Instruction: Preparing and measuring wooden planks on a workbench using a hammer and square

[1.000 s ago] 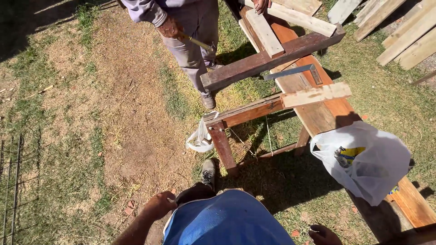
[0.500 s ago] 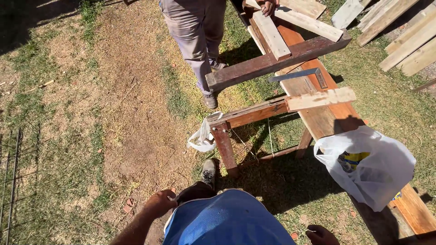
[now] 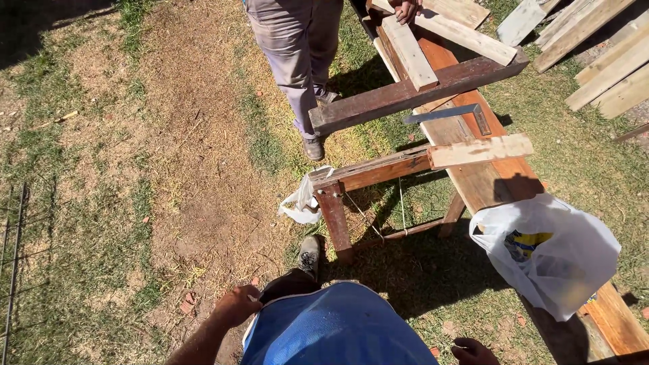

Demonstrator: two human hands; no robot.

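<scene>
The left hand (image 3: 236, 305) is curled shut on nothing, resting against the blue shirt hem (image 3: 324, 324); the right hand (image 3: 473, 351), half cut off below, looks loosely closed and empty. Ahead stands a rough reddish wooden desk (image 3: 473, 182). On its near right edge lies a white plastic bag with a yellow-and-blue patch (image 3: 547, 253); a crumpled white bag (image 3: 304, 203) lies by its left leg. A metal square (image 3: 449, 115) rests mid-desk. A co-worker's hand (image 3: 405, 9) touches pale planks (image 3: 412, 47) at the far end.

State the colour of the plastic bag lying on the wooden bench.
White plastic bag with a yellow-and-blue patch, clearest in the head view.
</scene>
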